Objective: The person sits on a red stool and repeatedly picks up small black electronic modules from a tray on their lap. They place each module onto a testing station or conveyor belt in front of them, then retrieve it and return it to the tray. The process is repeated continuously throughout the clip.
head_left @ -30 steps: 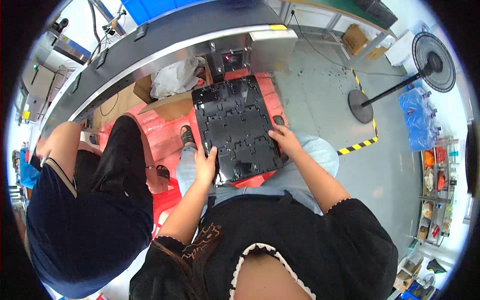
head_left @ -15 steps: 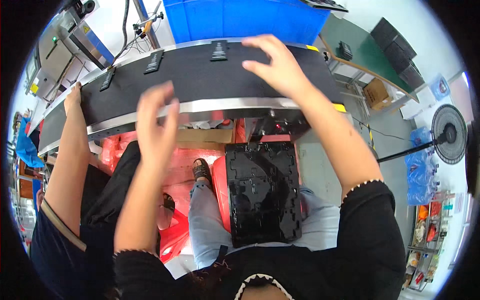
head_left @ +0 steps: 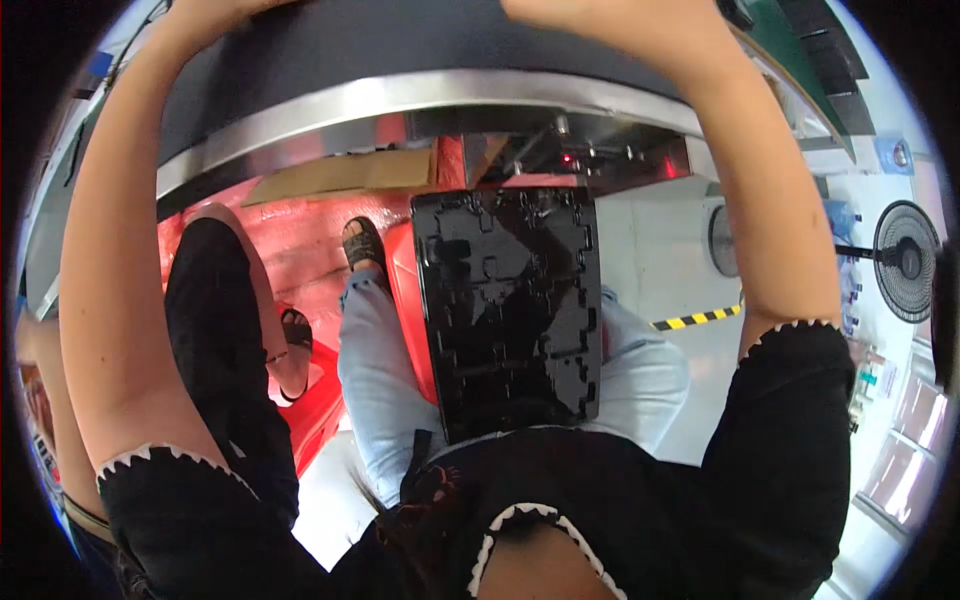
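"Black tray (head_left: 515, 310) in the head view: where, and pointing which way?"

"Over the lap of the light-blue jeans (head_left: 645, 390), long axis running straight out from the black top (head_left: 650, 500), far short end toward the conveyor (head_left: 400, 45)."

"And the hands?"

"Left hand (head_left: 228, 8) and right hand (head_left: 590, 14) are over the conveyor, well apart from the tray. The upper edge crops both, so I can't tell whether they're wide, narrow or holding something."
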The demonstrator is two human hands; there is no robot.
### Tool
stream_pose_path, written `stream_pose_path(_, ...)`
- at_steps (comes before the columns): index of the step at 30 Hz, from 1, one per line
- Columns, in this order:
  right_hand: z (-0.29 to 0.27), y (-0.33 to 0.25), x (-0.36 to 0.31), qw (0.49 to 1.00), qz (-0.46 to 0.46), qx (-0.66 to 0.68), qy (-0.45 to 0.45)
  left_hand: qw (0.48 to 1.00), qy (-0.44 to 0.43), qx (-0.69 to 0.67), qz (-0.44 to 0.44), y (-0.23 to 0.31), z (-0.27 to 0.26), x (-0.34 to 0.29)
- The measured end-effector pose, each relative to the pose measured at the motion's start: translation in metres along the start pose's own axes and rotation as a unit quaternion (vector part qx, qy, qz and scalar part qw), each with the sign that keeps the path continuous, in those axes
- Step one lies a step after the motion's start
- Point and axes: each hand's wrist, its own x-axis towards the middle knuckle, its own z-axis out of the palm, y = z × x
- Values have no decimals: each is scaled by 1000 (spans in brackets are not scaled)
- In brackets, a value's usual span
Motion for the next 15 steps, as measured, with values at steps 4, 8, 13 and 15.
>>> stream_pose_path(4,-34,-96,-64,980,66,171,-77,993,9,-111,47,-33,21,0)
stream_pose_path(8,-3,-143,-155,905,230,263,-242,989,6,-138,42,-7,19,2)
stream_pose_path(13,56,-134,-236,919,263,145,-257,975,200,-23,89,39,43,-23)
stream_pose_path(15,53,-137,-234,900,297,180,-261,943,283,-38,172,52,55,-55)
